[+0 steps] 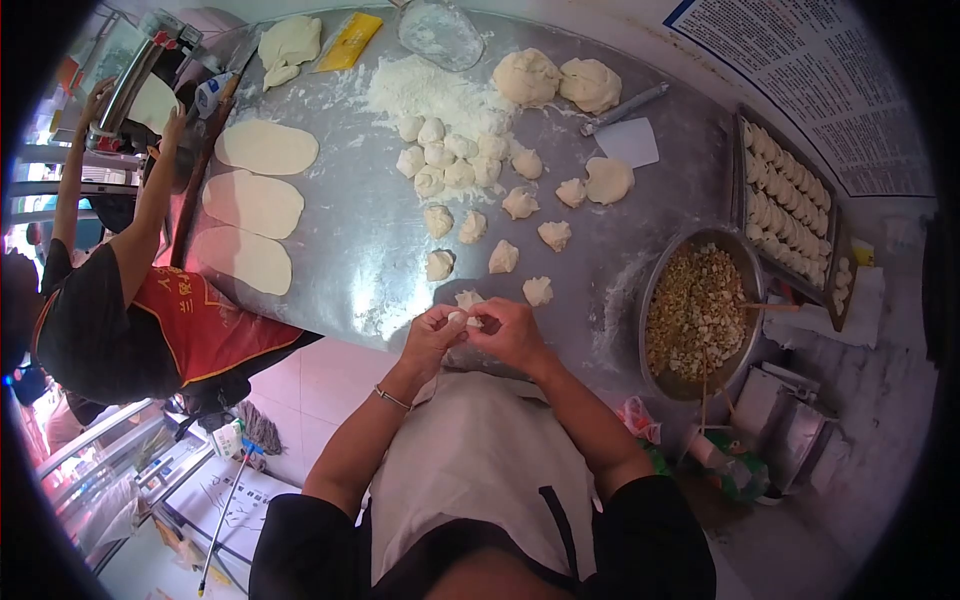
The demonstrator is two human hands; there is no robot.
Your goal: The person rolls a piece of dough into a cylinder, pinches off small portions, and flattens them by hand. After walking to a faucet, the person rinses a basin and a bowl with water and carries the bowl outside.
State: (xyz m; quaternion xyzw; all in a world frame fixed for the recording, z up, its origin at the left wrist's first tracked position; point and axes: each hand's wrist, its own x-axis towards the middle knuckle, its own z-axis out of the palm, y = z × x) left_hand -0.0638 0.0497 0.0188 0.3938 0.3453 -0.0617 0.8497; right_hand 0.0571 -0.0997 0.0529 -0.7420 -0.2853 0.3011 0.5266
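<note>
My left hand [432,332] and my right hand [512,330] meet at the near edge of the steel table [360,240]. Together they pinch a small piece of dough [470,319] between their fingertips. Several torn dough lumps [503,256] lie scattered on the table just beyond my hands. A round metal bowl of chopped filling [697,312] stands to the right of my right hand, with a stick lying in it.
A tray of folded dumplings [790,210] sits at the far right. A flour pile [425,90] and two big dough balls [558,78] lie at the back. Three flat dough ovals [255,203] lie at the left, where another person [130,290] works at a dough roller [135,75].
</note>
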